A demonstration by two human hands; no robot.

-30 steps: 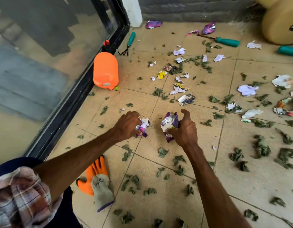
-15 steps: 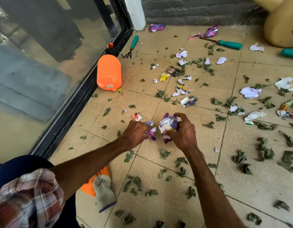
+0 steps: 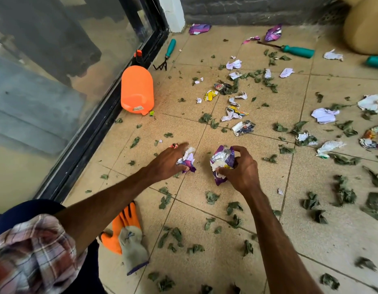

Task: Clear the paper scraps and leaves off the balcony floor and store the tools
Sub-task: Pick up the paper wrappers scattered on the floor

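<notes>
My right hand [image 3: 242,172] grips a crumpled purple and silver wad of paper scraps [image 3: 222,161] just above the tiled floor. My left hand [image 3: 168,161] holds a smaller purple and white scrap bundle [image 3: 187,160] in its curled lower fingers, while its index finger stretches toward a small red scrap [image 3: 173,145] on the tile. More paper scraps [image 3: 233,113] and dry green leaves [image 3: 342,192] lie scattered over the floor. A green-handled hand rake [image 3: 165,55] lies by the door track, and a green-handled tool [image 3: 296,50] lies at the back.
An orange sprayer bottle [image 3: 137,90] lies beside the glass sliding door [image 3: 56,81]. An orange and grey glove [image 3: 128,236] lies near my left arm. A grey brick wall [image 3: 258,9] closes the back, with a large tan pot [image 3: 366,28] and another green handle [image 3: 374,62] at the right.
My left hand moved left, away from the right hand, and its index finger now reaches the small red scrap. The right hand stays put with its wad.
</notes>
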